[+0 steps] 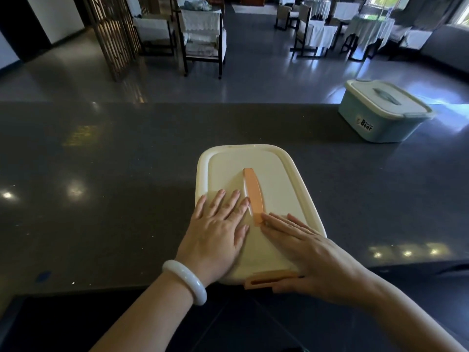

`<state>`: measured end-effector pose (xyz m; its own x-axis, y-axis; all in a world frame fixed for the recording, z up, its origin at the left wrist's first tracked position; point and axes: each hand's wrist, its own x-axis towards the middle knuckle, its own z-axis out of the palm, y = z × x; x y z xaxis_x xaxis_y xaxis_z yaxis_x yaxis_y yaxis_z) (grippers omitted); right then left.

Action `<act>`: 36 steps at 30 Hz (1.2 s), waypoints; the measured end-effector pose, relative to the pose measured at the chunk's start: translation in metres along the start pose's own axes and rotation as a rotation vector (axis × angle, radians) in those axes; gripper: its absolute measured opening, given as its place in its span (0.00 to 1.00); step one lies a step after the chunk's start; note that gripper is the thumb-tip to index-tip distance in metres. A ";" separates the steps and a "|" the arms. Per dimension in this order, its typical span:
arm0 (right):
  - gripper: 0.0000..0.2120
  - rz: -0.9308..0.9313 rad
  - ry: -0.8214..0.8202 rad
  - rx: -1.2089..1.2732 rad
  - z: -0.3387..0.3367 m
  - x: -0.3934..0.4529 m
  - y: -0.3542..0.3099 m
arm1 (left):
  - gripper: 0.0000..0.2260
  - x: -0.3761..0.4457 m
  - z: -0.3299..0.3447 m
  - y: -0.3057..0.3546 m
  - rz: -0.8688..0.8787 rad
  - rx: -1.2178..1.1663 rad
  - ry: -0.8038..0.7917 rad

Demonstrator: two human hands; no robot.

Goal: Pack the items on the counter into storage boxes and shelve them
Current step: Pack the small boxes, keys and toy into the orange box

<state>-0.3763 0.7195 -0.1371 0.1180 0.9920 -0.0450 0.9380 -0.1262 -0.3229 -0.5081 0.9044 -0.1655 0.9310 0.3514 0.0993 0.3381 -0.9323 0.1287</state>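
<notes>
Both hands pressing flat on the cream box lid

Left hand point(218, 224) and right hand point(312, 252), fingers straight, are pressing the cream box lid point(274, 179) either side of its orange handle point(252, 194).

We stand at a dark speckled counter point(101, 174), glossy, catching small ceiling-light reflections. Past it we see a grey polished floor point(253, 72) with a bluish sheen from daylight at the far right window point(380, 0). A wooden lattice screen point(111, 34) stands far left beside a white wall point(55, 13). Dark-framed chairs with white covers point(203, 34) sit mid-room; further right we see tables draped in white cloths point(368, 31) with more chairs. A grey curved bench or sofa point(444, 52) runs along the right edge.
</notes>
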 end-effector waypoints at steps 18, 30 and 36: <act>0.34 0.022 0.023 0.047 0.009 -0.005 -0.001 | 0.30 0.001 0.000 -0.001 0.007 0.023 -0.030; 0.34 0.066 0.031 0.218 -0.006 -0.003 0.001 | 0.26 0.021 -0.015 -0.014 -0.026 -0.081 -0.087; 0.32 0.340 0.200 0.262 -0.039 0.044 0.015 | 0.29 0.079 -0.029 -0.031 -0.108 -0.035 -0.137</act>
<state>-0.3441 0.7613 -0.1073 0.4886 0.8724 -0.0143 0.7247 -0.4149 -0.5502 -0.4491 0.9640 -0.1334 0.9002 0.4324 -0.0516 0.4347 -0.8852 0.1658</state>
